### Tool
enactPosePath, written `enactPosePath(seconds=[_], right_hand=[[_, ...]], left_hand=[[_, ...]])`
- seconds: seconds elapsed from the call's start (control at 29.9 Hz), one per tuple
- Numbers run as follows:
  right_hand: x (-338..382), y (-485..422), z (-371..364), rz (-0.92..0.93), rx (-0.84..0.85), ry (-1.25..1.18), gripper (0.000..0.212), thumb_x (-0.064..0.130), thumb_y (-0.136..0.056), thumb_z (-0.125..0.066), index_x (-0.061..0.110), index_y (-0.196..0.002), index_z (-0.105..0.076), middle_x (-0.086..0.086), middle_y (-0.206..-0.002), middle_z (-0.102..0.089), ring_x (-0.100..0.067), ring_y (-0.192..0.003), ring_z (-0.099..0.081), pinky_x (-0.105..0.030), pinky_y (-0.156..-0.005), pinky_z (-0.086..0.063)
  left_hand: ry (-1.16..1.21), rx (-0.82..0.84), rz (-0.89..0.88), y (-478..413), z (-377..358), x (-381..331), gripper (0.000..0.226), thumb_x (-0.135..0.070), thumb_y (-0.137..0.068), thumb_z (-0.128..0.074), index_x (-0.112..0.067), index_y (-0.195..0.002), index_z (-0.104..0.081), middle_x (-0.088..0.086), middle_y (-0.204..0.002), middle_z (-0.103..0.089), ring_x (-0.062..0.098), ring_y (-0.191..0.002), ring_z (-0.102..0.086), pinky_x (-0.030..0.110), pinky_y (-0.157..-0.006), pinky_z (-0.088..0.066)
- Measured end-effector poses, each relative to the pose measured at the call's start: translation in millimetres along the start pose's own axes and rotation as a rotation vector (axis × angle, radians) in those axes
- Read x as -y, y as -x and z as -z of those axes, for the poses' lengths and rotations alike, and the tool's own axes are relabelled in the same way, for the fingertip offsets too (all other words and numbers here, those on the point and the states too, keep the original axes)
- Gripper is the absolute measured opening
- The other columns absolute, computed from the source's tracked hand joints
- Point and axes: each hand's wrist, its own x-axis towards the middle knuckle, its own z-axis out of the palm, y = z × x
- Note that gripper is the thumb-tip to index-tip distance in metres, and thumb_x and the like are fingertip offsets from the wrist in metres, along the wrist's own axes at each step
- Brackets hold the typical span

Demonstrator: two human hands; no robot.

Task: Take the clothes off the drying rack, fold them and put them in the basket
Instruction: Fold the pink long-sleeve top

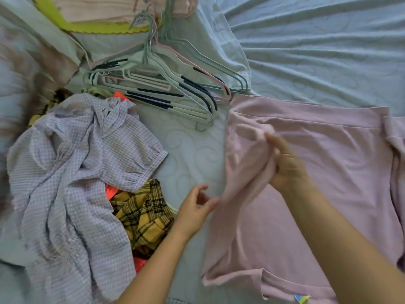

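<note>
Bed (306, 51) under a pale blue-green quilted sheet, wrinkled, fills the whole view.

Counts:
- 1 pink shirt (328, 161), spread flat on the bed, collar toward you.
- 2 hands. Your right hand (285, 167) grips a bunched fold at the shirt's left side, lifted off the sheet. Your left hand (195, 207) sits at the shirt's left edge, fingers curled. It's blurred, so I can't tell whether it pinches the cloth or only touches it.
- 1 lilac checked garment (72, 161), crumpled, well left of the shirt.
- 1 yellow plaid garment (144, 211), half buried under the lilac one.
- 1 orange-red piece (110, 190), only scraps showing through that pile.
- hangers (164, 88), one tangled heap just beyond the shirt's top-left corner. They overlap too much to count.

Cut off: the shirt's right sleeve and collar run out of frame. A yellow-green scalloped rim (65, 20) far up-left of the shirt holds folded pink cloth; can't tell what it belongs to.

Room: bare sheet beyond the shirt's hem, plus a narrow strip between the shirt and the lilac pile.
</note>
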Motion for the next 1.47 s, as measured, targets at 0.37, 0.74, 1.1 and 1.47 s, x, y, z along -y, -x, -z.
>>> enactPosePath(seconds=[0.37, 0.74, 1.1, 1.47], right_hand=[[3.4, 76.8, 189.8, -0.094, -0.654, -0.129, 0.031, 0.022, -0.091, -0.053, 0.025, -0.066, -0.070, 0.007, -0.077, -0.070, -0.007, -0.078, -0.066, -0.025, -0.058, -0.057], [-6.4, 77.4, 220.8, -0.011, -0.550, -0.298, 0.017, 0.032, -0.087, -0.055, 0.025, -0.096, -0.067, 0.005, -0.092, -0.073, -0.006, -0.083, -0.069, -0.028, -0.072, -0.058], [20.6, 122.5, 232.2, 0.253, -0.526, -0.056, 0.025, 0.016, -0.098, -0.040, 0.016, -0.115, -0.059, 0.008, -0.101, -0.070, -0.004, -0.095, -0.065, -0.017, -0.079, -0.053], [77.0, 152.3, 230.4, 0.348, -0.553, 0.104, 0.024, 0.003, -0.092, -0.044, 0.020, -0.089, -0.060, 0.013, -0.061, -0.064, 0.000, -0.052, -0.058, -0.013, -0.043, -0.043]], left_hand=[[-0.397, 0.435, 0.155, 58.9, -53.1, 37.5, 0.022, -0.034, -0.076, -0.071, -0.023, -0.091, -0.058, -0.008, -0.064, -0.050, 0.006, -0.056, -0.048, 0.023, -0.057, -0.039], [-0.276, -0.311, 0.051, -117.5, -94.3, -74.7, 0.028, -0.032, -0.087, -0.062, -0.007, -0.097, -0.054, 0.013, -0.098, -0.059, 0.025, -0.091, -0.056, 0.028, -0.075, -0.038], [-0.296, -0.113, -0.227, -98.2, -168.9, -83.1, 0.066, -0.022, -0.090, -0.059, -0.001, -0.142, -0.025, 0.016, -0.142, -0.033, 0.028, -0.121, -0.047, 0.027, -0.100, -0.038], [-0.788, 0.063, -0.344, 102.4, -143.6, 64.1, 0.064, -0.062, -0.093, -0.021, -0.018, -0.130, -0.050, -0.007, -0.146, -0.035, 0.016, -0.132, -0.038, 0.017, -0.106, -0.020]])
